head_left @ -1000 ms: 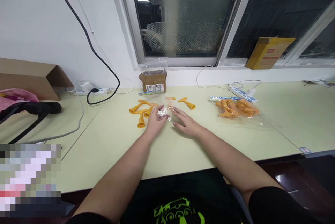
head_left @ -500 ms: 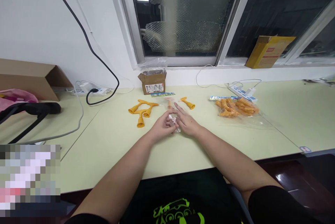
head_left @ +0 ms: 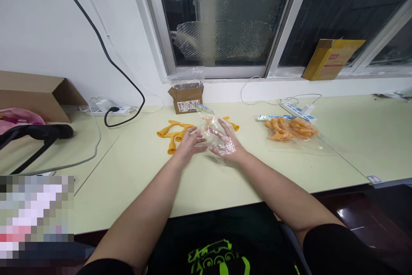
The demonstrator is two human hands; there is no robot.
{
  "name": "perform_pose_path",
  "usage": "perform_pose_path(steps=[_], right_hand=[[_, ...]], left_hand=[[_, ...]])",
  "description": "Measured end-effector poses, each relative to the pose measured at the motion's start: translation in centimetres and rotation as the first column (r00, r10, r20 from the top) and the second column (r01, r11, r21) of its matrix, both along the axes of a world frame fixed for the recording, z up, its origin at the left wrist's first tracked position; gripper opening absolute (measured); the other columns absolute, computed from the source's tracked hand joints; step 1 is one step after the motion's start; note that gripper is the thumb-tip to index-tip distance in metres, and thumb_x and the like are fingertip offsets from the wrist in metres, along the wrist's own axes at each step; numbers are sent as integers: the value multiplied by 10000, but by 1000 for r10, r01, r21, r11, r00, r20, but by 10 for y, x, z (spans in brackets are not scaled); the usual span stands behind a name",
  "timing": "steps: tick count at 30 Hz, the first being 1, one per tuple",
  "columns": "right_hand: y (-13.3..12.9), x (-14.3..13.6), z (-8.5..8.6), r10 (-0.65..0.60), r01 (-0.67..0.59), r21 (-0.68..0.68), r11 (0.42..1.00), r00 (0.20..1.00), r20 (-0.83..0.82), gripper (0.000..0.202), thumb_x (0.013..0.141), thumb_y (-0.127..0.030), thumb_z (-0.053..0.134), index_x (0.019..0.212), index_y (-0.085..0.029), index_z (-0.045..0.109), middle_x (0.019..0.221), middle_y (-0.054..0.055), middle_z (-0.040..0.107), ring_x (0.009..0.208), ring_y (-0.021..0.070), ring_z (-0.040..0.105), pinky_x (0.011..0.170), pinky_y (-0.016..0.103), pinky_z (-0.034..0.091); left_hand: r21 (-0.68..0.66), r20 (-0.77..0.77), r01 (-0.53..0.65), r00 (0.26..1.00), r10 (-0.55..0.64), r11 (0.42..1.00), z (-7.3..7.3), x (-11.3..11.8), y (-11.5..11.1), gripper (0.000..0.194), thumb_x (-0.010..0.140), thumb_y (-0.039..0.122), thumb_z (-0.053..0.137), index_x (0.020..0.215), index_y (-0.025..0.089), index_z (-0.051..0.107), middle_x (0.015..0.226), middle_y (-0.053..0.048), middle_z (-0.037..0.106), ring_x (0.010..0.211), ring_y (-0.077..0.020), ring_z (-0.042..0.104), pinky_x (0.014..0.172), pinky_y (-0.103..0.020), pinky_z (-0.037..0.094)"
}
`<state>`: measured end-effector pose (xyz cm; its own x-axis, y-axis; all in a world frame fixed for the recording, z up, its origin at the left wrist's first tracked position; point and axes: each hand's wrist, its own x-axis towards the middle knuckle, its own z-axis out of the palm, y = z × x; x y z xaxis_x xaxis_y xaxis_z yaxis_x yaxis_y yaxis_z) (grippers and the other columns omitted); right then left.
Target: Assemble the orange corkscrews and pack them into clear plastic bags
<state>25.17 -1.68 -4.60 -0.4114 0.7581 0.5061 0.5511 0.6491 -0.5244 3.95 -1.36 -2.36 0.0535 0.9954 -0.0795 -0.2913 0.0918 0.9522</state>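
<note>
A clear plastic bag (head_left: pixel 208 131) with a colourful header strip lies between my hands, its lower part crinkled over the fingers and palm of my right hand (head_left: pixel 229 144). The fingers of that hand are spread. My left hand (head_left: pixel 190 145) is also open, fingers apart, at the bag's left side. Just beyond it, several yellow branched plastic pieces (head_left: pixel 172 148) with cup-shaped ends lie together. Another yellow piece (head_left: pixel 236 127) shows partly behind my right hand. Farther right, a clear bag of orange-yellow pieces (head_left: pixel 280 130) rests on the table (head_left: pixel 128 180).
A small open cardboard box (head_left: pixel 186 99) stands against the wall. White power strips (head_left: pixel 120 111) with cables lie at the left and behind the filled bag. A larger carton (head_left: pixel 32 92) and a black object (head_left: pixel 48 131) are at the far left. A yellow box (head_left: pixel 333 59) leans at the window.
My hands have moved apart and their fingers have spread. The clear bag's header has lifted and tilted, and its crinkled part now lies over my right hand.
</note>
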Motion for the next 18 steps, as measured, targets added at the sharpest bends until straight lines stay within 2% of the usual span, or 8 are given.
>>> perform_pose_path(steps=[2, 4, 7, 9, 11, 15, 17, 18], right_hand=[[-2, -2, 2, -23, 22, 34, 999, 999, 25, 611, 884, -422, 770, 1458, -336, 580, 1738, 76, 185, 1596, 380, 170, 1256, 654, 196], [-3, -2, 3, -39, 37, 31, 999, 997, 70, 550, 903, -439, 749, 1426, -337, 614, 1732, 77, 215, 1588, 386, 203, 1250, 686, 162], [-3, -1, 1, -5, 5, 2, 1000, 992, 128, 479, 931, -433, 713, 1398, -347, 645, 1711, 75, 279, 1571, 379, 263, 1238, 737, 94], [-2, 0, 0, 37, -35, -12, 999, 986, 163, 418, 937, -419, 705, 1348, -344, 686, 1695, 74, 317, 1565, 372, 284, 1225, 757, 54], [-2, 1, -1, 79, -80, 0, 997, 979, 185, 383, 917, -417, 727, 1291, -333, 725, 1704, 76, 296, 1573, 376, 262, 1218, 760, 29], [-4, 0, 3, 163, -179, 58, 982, 962, 218, 343, 809, -432, 831, 1123, -300, 793, 1722, 55, 250, 1595, 370, 196, 1251, 690, -7], [-5, -1, 5, 210, -228, 65, 972, 955, 210, 340, 777, -429, 851, 1078, -283, 794, 1708, 50, 292, 1584, 353, 241, 1279, 642, 24], [-5, -1, 5, 230, -246, 68, 967, 955, 187, 322, 793, -419, 834, 1077, -274, 788, 1692, 55, 329, 1566, 337, 294, 1293, 610, 83]], left_hand=[[9, 135, 95, 986, -95, 995, -1, -2, 3, 526, 837, 518, 758, 1223, 211, 574, 1075, -91, 644, 1032, -250, 693, 823, -445, 631], [32, 160, 102, 981, -106, 994, -3, -2, 3, 444, 833, 470, 780, 1142, 198, 612, 1109, -100, 643, 1067, -246, 675, 868, -466, 628], [24, 104, 45, 993, -47, 999, -5, 0, 4, 369, 780, 356, 843, 1018, 185, 620, 1037, -70, 643, 993, -211, 680, 854, -428, 634], [3, 102, 24, 994, -24, 1000, -5, 1, 6, 346, 781, 363, 838, 971, 181, 613, 989, -60, 638, 951, -205, 687, 827, -412, 638], [-34, 123, -14, 992, 18, 999, -4, 0, 7, 339, 803, 392, 815, 969, 188, 601, 974, -57, 640, 911, -203, 697, 804, -418, 642], [-109, 108, -82, 990, 94, 991, -3, 0, 8, 338, 802, 348, 825, 996, 193, 596, 1005, -72, 662, 860, -209, 722, 781, -443, 643], [-130, 117, -91, 987, 106, 987, -5, 1, 9, 323, 806, 324, 820, 1002, 188, 604, 1017, -86, 675, 843, -220, 736, 769, -446, 641], [-131, 129, -102, 985, 119, 986, -6, 1, 9, 307, 816, 314, 807, 1012, 187, 607, 1018, -89, 681, 834, -222, 741, 763, -443, 639]])
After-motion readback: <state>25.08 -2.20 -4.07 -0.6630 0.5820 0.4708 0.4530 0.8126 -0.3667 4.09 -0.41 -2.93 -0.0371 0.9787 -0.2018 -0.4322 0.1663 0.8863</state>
